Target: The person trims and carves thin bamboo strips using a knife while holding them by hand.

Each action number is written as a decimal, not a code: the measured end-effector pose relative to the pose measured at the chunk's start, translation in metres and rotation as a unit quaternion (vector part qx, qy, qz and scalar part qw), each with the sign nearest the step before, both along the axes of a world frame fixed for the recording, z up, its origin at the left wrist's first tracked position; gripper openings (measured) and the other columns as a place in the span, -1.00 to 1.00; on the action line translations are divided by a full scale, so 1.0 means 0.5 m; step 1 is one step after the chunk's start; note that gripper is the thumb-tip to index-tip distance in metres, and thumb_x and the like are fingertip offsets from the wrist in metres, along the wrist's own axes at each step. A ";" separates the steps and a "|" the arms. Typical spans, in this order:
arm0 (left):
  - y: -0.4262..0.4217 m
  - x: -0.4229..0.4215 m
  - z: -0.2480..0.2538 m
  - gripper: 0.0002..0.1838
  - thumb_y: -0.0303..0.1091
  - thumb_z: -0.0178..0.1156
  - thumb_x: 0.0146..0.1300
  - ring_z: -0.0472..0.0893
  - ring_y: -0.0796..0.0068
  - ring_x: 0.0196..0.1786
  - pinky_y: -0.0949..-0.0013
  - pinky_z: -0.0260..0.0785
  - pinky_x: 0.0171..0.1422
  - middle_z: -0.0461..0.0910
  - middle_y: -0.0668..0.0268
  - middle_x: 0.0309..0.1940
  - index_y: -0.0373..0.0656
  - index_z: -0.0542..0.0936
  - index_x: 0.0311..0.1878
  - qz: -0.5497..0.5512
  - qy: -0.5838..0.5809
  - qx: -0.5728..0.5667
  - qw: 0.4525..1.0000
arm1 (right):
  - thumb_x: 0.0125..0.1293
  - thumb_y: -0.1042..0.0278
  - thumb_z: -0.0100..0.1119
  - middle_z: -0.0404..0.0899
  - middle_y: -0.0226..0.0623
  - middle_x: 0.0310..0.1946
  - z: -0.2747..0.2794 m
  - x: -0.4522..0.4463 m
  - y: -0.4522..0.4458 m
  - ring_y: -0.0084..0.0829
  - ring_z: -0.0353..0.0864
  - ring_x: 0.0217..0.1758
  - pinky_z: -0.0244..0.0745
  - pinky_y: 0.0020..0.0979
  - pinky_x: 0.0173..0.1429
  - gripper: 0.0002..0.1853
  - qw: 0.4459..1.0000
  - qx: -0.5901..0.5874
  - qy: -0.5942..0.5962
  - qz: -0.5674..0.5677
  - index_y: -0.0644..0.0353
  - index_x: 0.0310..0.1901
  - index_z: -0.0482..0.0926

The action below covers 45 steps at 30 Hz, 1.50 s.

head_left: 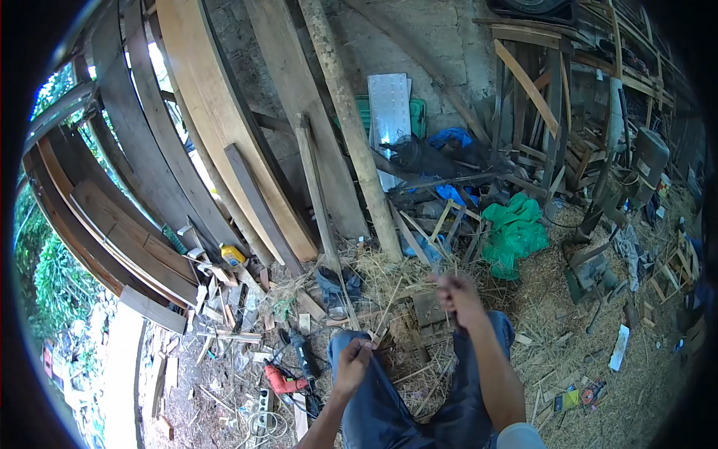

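Note:
My left hand (354, 362) is over my left knee, its fingers closed on a thin wooden strip (384, 320) that points up and away. My right hand (458, 301) is raised above my right knee and smeared by motion. Its fingers look curled, and what they hold, if anything, I cannot make out. Between my knees, just beyond the hands, a small wooden block (429, 308) lies among shavings.
A red power drill (284, 379), a dark angle grinder (304, 355) and a power strip (264, 408) with a white cable lie left of my legs. Long boards (217, 127) lean on the wall. Green cloth (516, 233) and scrap wood lie ahead, a yellow bottle (232, 254) further left.

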State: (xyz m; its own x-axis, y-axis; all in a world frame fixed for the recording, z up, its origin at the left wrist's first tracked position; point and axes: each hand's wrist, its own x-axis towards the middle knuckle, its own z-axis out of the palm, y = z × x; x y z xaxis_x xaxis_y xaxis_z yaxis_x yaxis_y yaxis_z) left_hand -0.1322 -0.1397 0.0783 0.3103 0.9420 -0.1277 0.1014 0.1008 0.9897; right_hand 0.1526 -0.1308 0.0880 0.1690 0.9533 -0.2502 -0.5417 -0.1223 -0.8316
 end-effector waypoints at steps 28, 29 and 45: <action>-0.007 0.061 0.021 -0.78 -0.24 0.00 0.40 0.13 0.78 -0.64 0.60 -0.08 -0.59 0.25 0.55 -0.65 -0.18 0.51 -0.28 -0.030 -0.058 -0.039 0.997 | 0.40 0.25 0.03 0.29 -0.57 -0.62 -0.005 -0.142 -0.010 -0.74 0.11 -0.66 0.00 -0.65 -0.61 -0.71 0.973 0.002 -0.020 0.229 0.32 -0.04 0.54; -0.010 0.060 0.019 -0.78 -0.24 0.00 0.40 0.13 0.78 -0.64 0.60 -0.08 -0.59 0.25 0.55 -0.65 -0.18 0.51 -0.28 -0.030 -0.059 -0.039 0.997 | 0.40 0.21 0.04 0.28 -0.58 -0.61 -0.002 -0.120 -0.005 -0.73 0.12 -0.66 0.01 -0.64 -0.61 -0.68 0.976 -0.011 0.010 0.218 0.33 -0.03 0.52; 0.094 0.071 -0.002 -0.89 -0.37 0.03 0.37 0.40 0.53 -0.33 0.45 0.30 -0.24 0.41 0.37 -0.37 -0.21 0.45 -0.18 -0.041 -0.333 -0.110 0.936 | 0.23 0.17 0.28 0.43 -0.56 -0.51 -0.051 -0.092 0.015 -0.76 0.22 -0.61 0.11 -0.66 -0.59 -0.75 0.991 0.030 -0.131 -0.001 0.09 -0.15 0.56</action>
State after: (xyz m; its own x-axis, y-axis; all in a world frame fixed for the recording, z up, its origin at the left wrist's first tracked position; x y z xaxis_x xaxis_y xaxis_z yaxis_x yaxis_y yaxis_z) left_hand -0.0966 -0.0927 0.0773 0.4610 0.8848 -0.0682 -0.5140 0.3289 0.7922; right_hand 0.1066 -0.1232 0.0625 0.2233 0.9647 -0.1395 -0.3059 -0.0665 -0.9497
